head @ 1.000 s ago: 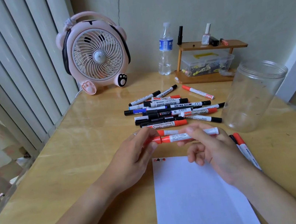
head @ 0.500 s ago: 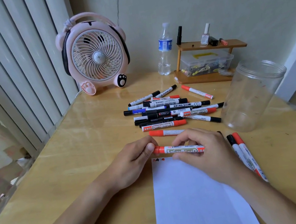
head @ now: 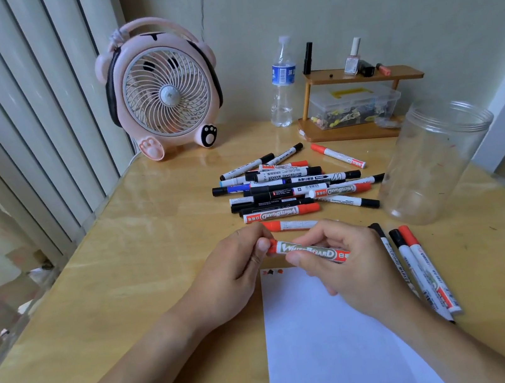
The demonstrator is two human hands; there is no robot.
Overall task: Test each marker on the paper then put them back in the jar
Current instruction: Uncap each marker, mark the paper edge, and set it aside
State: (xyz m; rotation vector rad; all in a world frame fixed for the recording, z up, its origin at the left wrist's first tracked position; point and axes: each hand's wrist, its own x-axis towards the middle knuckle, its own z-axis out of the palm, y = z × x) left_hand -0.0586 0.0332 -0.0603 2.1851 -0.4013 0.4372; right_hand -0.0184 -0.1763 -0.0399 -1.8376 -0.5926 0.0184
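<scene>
A red whiteboard marker lies level between both hands, just above the top edge of the white paper. My left hand pinches its red cap end with thumb and forefinger. My right hand grips its barrel. Small red and black test marks sit at the paper's top left corner. A pile of several black, red and blue markers lies beyond the hands. An empty clear plastic jar stands upright to the right. Three markers lie beside the paper on the right.
A pink desk fan stands at the back left of the wooden table. A water bottle and a small wooden shelf with a clear box and nail polish stand against the wall. Vertical blinds run along the left edge.
The hands lowered the red marker from above the pile toward the paper's top edge. The left fingers now pinch its cap end.
</scene>
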